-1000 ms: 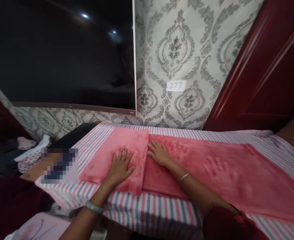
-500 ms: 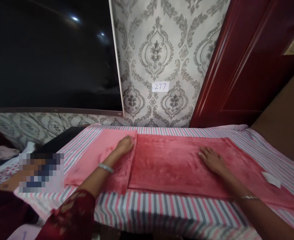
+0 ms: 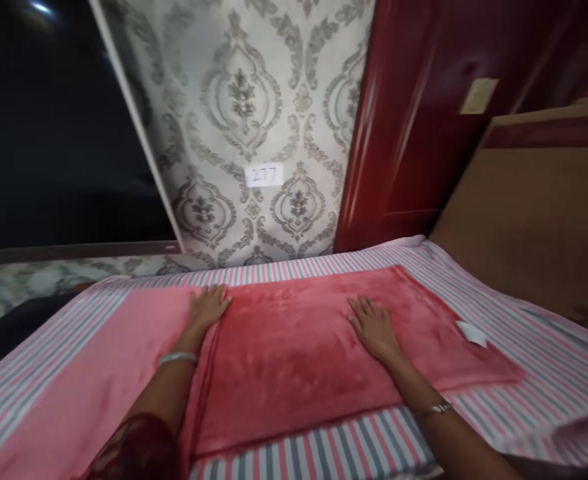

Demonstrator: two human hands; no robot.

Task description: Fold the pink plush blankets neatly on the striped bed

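A pink plush blanket [image 3: 294,373] lies folded on a striped cloth [image 3: 319,447]. Its left part is a lighter pink layer, and a folded edge runs front to back between the two parts. My left hand [image 3: 208,307] rests flat near the back end of that edge, fingers stretched out. On the darker folded part lies my right hand [image 3: 375,330], palm down with its fingers spread. Neither hand grips anything. A white tag [image 3: 472,333] sticks out at the blanket's right side.
Behind the covered surface stands a wall with patterned paper and a label [image 3: 265,175] reading 277. A large dark screen [image 3: 64,140] hangs at the left. A dark red door [image 3: 424,133] and a brown board [image 3: 534,220] are at the right.
The view has turned to the right, so the screen has slid leftward. My left hand now lies at the back end of the folded edge. My right hand still rests flat on the blanket.
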